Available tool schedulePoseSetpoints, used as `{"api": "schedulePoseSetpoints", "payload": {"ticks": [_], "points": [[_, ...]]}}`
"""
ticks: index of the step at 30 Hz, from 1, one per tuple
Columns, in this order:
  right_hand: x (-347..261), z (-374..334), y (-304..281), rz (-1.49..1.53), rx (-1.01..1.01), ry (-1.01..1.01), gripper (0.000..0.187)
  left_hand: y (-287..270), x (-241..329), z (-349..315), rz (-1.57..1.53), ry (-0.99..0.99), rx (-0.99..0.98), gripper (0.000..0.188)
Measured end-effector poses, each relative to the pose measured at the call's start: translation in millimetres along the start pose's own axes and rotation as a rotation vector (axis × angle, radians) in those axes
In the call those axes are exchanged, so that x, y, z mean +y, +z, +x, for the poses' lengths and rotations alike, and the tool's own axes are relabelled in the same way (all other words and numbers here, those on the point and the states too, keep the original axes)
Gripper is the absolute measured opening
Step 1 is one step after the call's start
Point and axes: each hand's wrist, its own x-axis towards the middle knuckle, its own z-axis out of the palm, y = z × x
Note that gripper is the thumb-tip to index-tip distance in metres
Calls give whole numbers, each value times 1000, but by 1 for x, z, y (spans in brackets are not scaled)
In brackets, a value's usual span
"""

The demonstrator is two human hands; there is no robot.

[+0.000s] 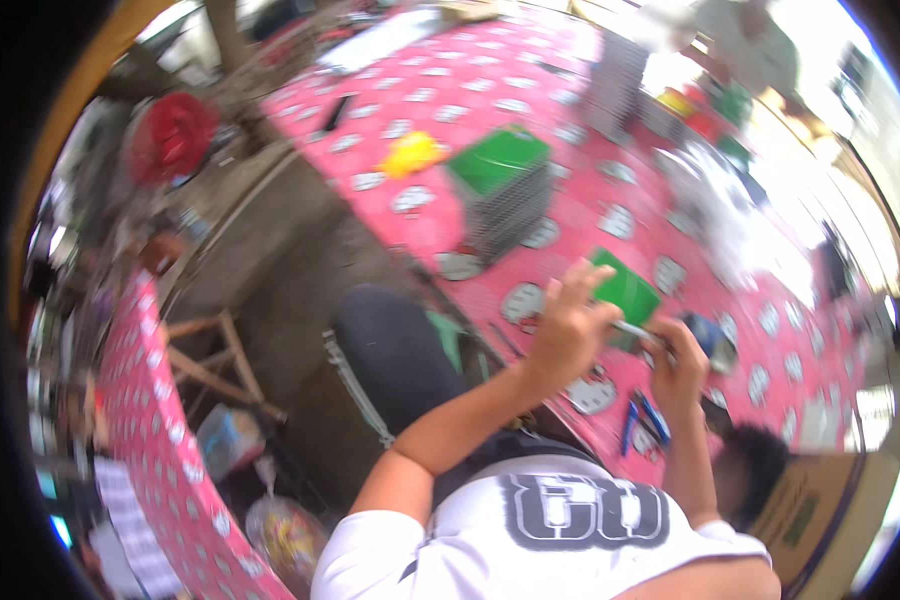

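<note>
My left hand [568, 328] and my right hand [678, 362] are over the pink table, close together. A thin pale rod [630, 329] spans the gap between them, its kind too blurred to tell. My right fingers pinch one end of it. The other end meets my left thumb and fingertips, with other left fingers raised. Just beyond, a flat green panel [627, 286] lies partly behind my left fingers. Pliers with blue handles [646, 420] rest on the table below the hands. Right of my right hand is a small blue-and-grey round object [713, 343].
A stack of grey pieces with a green top [502, 165] stands farther left, beside a yellow item [411, 154]. Another tall grey stack [615, 85] is at the back. Clear plastic bags [715, 205] lie to the right. A cardboard box [820, 510] is at lower right.
</note>
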Motion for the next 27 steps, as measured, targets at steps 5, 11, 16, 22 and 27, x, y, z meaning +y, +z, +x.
{"api": "schedulePoseSetpoints", "payload": {"ticks": [5,11,16,22,27], "points": [[30,3,-10,-174,96,-5,16,19,0,33,-65,85,-114,20],[44,26,-14,-120,108,128,17,43,-18,60,-122,135,-110,14],[57,29,-2,-166,113,307,12,59,-34,70,-149,126,-196,14],[119,2,-54,-268,165,435,32,69,-57,65,-207,108,-328,18],[176,-63,-103,-540,-134,491,59,78,-51,57,-208,137,-247,26]]}}
